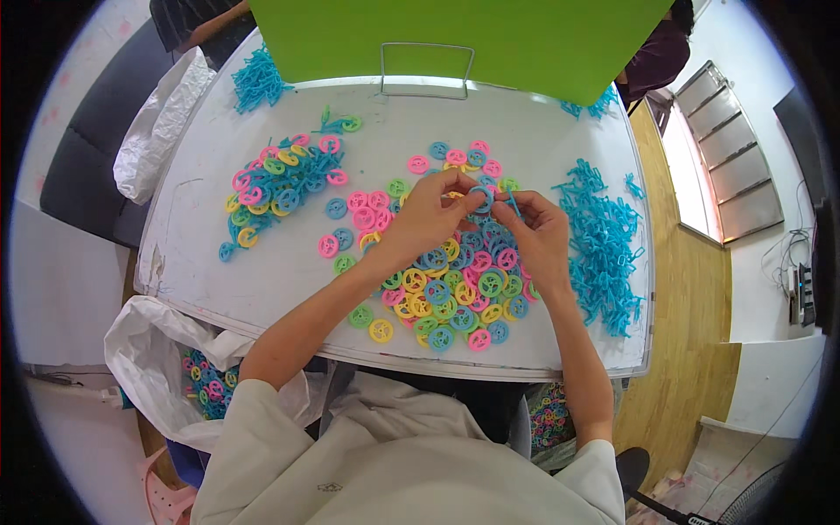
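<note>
Over the middle of the white table, my left hand (429,214) pinches a small blue plastic wheel (480,199) between thumb and fingers. Close against it, my right hand (541,234) grips a thin teal plastic piece (514,205) by its fingertips. Whether the two parts touch, I cannot tell. Below both hands spreads a heap of spoked wheels (437,293) in pink, yellow, green and blue. To the right lies a pile of loose teal plastic pieces (604,249). Further left sits a mound of teal pieces with coloured wheels on them (284,179).
A green panel (455,39) stands at the table's far edge, with a wire handle (426,94) before it. More teal pieces (259,80) lie at the far left corner. An open white sack (144,350) hangs by the near left edge. Two other people are partly visible beyond.
</note>
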A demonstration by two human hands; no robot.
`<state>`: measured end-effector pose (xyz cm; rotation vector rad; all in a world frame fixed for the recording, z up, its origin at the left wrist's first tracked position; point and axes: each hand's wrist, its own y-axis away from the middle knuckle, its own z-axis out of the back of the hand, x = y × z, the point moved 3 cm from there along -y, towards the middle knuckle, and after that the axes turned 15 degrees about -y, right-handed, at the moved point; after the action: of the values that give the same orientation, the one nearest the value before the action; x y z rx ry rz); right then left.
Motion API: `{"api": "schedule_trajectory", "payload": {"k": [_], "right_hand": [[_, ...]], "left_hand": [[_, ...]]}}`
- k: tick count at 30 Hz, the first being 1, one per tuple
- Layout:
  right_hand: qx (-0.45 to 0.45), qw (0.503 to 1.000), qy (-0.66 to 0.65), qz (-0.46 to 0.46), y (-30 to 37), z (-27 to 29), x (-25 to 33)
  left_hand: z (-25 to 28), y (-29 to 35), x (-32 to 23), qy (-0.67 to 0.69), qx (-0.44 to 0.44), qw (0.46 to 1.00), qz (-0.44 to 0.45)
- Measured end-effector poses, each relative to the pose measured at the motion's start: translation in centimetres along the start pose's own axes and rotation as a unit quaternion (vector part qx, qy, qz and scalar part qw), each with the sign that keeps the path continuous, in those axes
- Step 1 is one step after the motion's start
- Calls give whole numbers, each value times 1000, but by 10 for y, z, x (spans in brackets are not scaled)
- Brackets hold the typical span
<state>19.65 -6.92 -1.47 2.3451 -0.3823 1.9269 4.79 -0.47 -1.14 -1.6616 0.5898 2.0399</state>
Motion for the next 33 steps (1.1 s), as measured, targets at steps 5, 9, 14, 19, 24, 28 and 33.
{"api": "schedule_trajectory", "payload": {"k": [5,9,14,19,24,28,33], "right_hand": [[11,1000,12,4,0,-3,-2],[30,999,27,-5,2,-3,-2],[37,999,2,-30,2,0,-2],[49,991,-87,-92,0,2,-8],[0,1000,19,-3,5,-6,9],[-24,997,66,12,5,-6,11],[-36,999,23,-9,3,-4,3]], "left_hand": [[2,-3,11,-4,-48,999,-9],[-2,-1,14,-36,-63,997,-27],[-12,17,-6,-264,-174,935,-160],[-9,16,-14,-289,-179,924,-173],[4,9,-17,-103,-116,986,-61],[4,6,-10,-35,-61,996,-52],[-1,7,-7,-32,-74,996,-29]]}}
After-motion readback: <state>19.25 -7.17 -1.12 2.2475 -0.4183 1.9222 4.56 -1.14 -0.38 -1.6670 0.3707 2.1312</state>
